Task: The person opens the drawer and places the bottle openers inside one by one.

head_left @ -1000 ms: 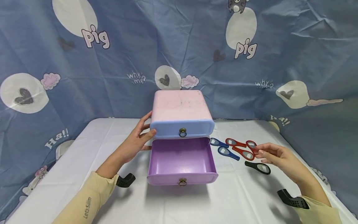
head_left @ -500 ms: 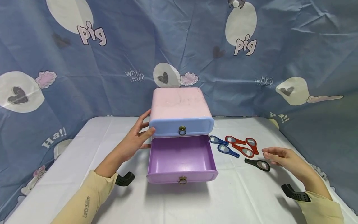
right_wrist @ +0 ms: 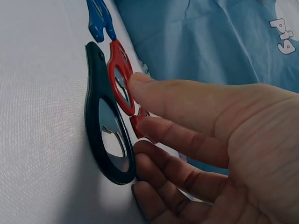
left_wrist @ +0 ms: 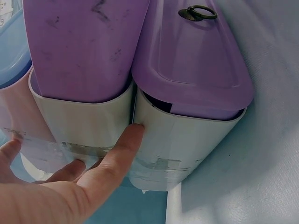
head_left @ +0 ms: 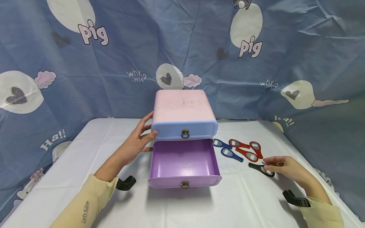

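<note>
The black magnifier (right_wrist: 106, 116) lies slantwise on the bench (head_left: 239, 202), its handle toward the drawer unit (head_left: 182, 104), its lens end toward the right hand (head_left: 289, 167), which is the nearer. These fingers are loosely bent beside the lens, grasping nothing; whether they touch the rim, I cannot tell. The left hand (head_left: 133, 146) rests, unclenched, against the unit's side.

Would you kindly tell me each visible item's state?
Blue drawer: shut.
Middle purple drawer: pulled open.
Bottom purple drawer: slightly ajar.
Black bottle opener: lying flat.
Red bottle openers: lying flat.
Blue bottle openers: lying flat.
Left hand: touching cabinet.
Right hand: fingers loosely curved, holding nothing.
</note>
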Motion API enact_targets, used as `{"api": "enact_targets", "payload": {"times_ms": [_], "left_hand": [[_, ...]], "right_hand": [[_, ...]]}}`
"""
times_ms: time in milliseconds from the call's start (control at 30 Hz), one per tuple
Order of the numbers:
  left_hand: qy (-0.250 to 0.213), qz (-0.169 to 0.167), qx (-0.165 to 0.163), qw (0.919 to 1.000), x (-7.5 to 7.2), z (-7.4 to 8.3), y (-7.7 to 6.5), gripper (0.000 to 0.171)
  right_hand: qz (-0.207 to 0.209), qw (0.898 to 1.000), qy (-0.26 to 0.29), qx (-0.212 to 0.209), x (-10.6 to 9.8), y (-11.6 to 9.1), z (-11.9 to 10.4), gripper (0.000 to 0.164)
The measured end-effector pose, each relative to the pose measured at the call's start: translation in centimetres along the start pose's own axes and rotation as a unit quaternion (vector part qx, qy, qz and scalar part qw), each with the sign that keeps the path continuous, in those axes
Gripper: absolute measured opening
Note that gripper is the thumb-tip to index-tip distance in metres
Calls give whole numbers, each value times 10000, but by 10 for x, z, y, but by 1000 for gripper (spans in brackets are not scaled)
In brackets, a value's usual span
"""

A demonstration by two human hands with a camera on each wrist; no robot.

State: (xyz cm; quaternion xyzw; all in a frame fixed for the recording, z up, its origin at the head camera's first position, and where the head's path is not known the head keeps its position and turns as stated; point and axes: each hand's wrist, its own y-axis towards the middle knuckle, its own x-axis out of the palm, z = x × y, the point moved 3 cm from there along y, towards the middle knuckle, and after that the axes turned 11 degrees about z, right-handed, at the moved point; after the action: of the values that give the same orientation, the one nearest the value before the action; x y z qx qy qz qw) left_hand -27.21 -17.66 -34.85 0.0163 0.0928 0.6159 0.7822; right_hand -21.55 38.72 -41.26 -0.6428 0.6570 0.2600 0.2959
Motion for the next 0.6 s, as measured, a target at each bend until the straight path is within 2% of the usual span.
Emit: {"api": "enact_targets", "payload": {"times_ms": [367,600], "left_hand": [[-33,5,16,10000,0,1,-1,74],[-12,25,-13,10000,1,1,-1,74]], "right_hand": [[-89,9998,-120,108,1,-1,-3,56],[258,9964,-754,-279,4,-2,-12,54]]}}
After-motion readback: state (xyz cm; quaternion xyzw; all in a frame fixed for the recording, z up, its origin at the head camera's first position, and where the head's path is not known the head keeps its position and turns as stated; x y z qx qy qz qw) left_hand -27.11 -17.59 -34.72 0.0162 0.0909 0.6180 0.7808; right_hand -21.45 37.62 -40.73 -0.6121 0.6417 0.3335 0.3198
